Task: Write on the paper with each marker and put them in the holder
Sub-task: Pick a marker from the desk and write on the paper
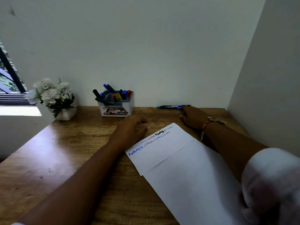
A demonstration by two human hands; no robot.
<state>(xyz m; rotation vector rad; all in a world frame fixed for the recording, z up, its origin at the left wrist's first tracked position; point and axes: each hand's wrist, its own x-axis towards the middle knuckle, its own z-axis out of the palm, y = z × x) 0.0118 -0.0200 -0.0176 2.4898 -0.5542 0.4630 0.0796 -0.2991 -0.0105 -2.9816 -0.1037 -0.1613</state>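
Head view. Most markers (112, 90) stand in the holder (116, 109) at the wall. The paper (170, 151) carries lines in blue, black and red. Two or so loose markers (172, 107) lie on the counter (65, 151) right of the holder, likely still to do. Left hand (131, 129) rests by the paper's top edge, fingers (144, 127) loosely curled, holding nothing. Right hand (193, 117) is at the loose markers' end, its fingers hidden; grip cannot be told. Blurred pale shape (272, 184) covers the paper's lower right.
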